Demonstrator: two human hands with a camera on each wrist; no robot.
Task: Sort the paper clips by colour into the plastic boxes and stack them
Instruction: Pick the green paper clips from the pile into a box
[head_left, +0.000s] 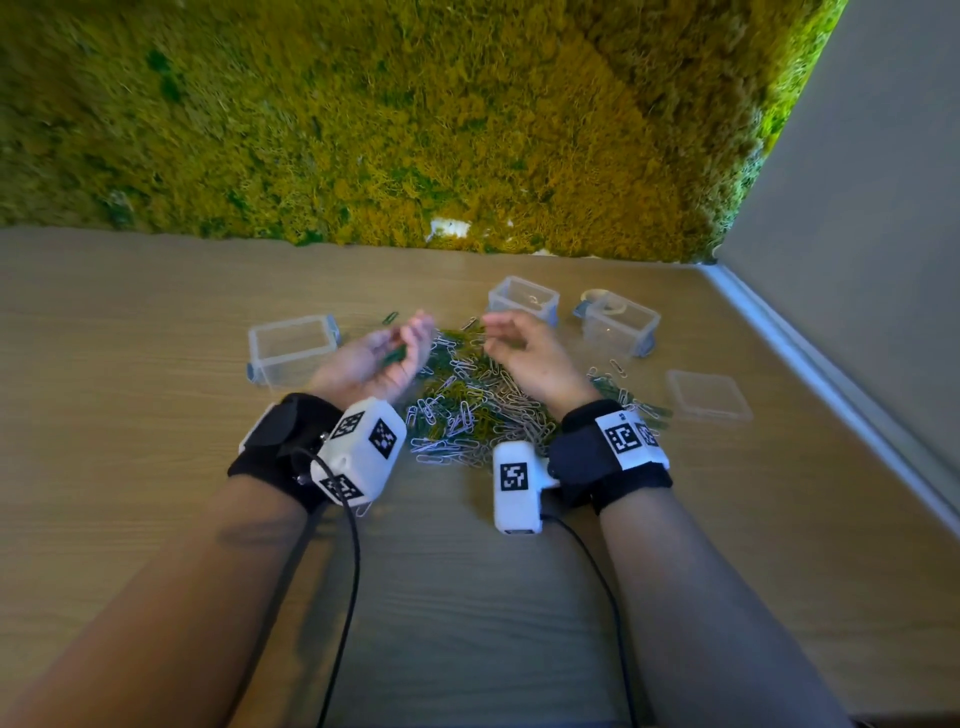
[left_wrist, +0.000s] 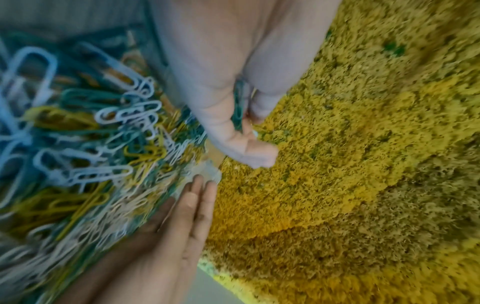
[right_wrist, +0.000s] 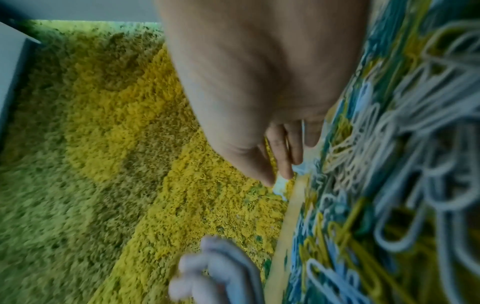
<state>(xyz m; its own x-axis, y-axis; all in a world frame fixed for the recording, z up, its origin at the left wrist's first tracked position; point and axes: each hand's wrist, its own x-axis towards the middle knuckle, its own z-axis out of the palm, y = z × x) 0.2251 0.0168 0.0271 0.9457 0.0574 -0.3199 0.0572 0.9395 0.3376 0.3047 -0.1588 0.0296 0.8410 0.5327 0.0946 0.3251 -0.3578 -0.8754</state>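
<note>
Three plastic boxes, one lid.

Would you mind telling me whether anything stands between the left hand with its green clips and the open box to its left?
Nothing visible does. The left hand holds green clips just right of the lidless box; only bare table lies around them, and the clip pile sits on the other side.
</note>
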